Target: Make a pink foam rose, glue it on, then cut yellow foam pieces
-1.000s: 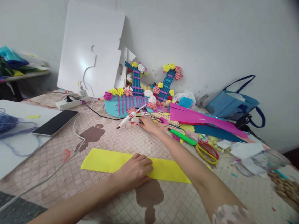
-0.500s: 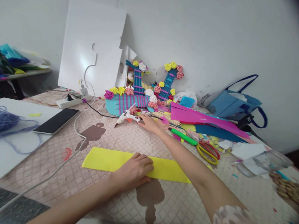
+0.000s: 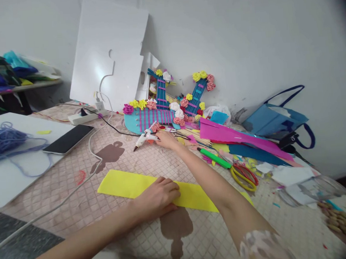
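Observation:
A long yellow paper strip point(image 3: 120, 184) lies flat across the tablecloth in front of me. My left hand point(image 3: 161, 195) rests over its middle, fingers curled and closed on it, with the thumb at the near edge. Farther off, my right hand point(image 3: 165, 139) has its fingers closed around the handle of a white glue gun point(image 3: 144, 138), whose dark nozzle points left and down. My right forearm crosses above the strip's right part and hides some of it. Just behind the glue gun is a turquoise panel point(image 3: 133, 122) with pink strips and paper flowers.
A white cable point(image 3: 91, 147) crosses on the left near a phone point(image 3: 69, 139) and blue yarn point(image 3: 2, 141). On the right lie a green cutter point(image 3: 215, 158), scissors point(image 3: 244, 177), pink paper point(image 3: 239, 138) and scraps. A blue bag point(image 3: 271, 118) stands against the wall.
My right hand has closed in on the glue gun's handle, and the gun's nozzle has tipped slightly toward me. My left hand stays on the yellow strip. The view has shifted slightly.

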Motion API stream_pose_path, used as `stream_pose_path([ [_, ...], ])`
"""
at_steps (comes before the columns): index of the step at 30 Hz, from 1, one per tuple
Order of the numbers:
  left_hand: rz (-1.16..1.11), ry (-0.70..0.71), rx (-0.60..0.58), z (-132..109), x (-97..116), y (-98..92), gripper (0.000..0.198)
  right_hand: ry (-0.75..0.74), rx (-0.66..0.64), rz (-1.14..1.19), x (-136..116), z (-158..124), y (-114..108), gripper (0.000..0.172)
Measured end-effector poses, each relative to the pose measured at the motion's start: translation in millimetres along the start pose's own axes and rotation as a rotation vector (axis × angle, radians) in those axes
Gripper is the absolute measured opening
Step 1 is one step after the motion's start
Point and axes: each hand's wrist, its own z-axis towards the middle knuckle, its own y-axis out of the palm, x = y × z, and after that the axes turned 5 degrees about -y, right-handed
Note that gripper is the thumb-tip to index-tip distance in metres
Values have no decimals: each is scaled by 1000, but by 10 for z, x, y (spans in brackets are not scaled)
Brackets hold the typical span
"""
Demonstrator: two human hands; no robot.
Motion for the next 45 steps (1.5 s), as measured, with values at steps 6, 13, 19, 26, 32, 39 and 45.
stream_pose_path([
  [6,-336,-255,211,-35,-135,-2,27,98,125,4,-12,-173,-103,33],
  [13,-1236,-805,737,329,-652,-183,53,84,235,73,-101,-293,-187,31],
  [19,-1160,-773,1019,596,-754,-288,45,70,273,115,-143,-306,-182,29],
  [26,-1208,-888,1144,508,-888,-243,32,130,273,110,26,-273,-188,25],
  [32,-1418,-940,911,201,-796,-240,36,95,184,99,173,-234,-40,19],
  [39,-790,-609,421,-46,-417,-188,17,36,100,75,124,-181,181,25],
  [45,-366,-364,286,-155,-276,-178,15,-28,30,44,91,-208,45,26],
])
